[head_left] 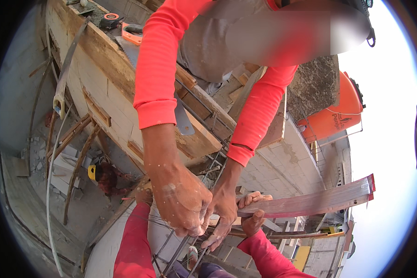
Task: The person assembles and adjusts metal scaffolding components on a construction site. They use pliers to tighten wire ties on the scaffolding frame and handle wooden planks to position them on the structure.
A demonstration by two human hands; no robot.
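My right hand (253, 213) is closed round the near end of a long greyish bar with red edges (310, 199), which points off to the right. At the lower left, my left hand (144, 196) is beside a board edge; its fingers are hidden behind a co-worker's wrist. Facing me, the co-worker in bright red sleeves has a left hand (222, 206) and a right hand (178, 204) together over thin steel reinforcing bars (173, 255) between my arms. What those fingers pinch cannot be made out.
A tape measure (110, 21) and an orange-handled handsaw (132, 33) lie on the wall form at upper left. Below it, far down, is a person in a yellow helmet (92, 172) among wooden props (78, 176). An orange tank (336, 116) stands at right.
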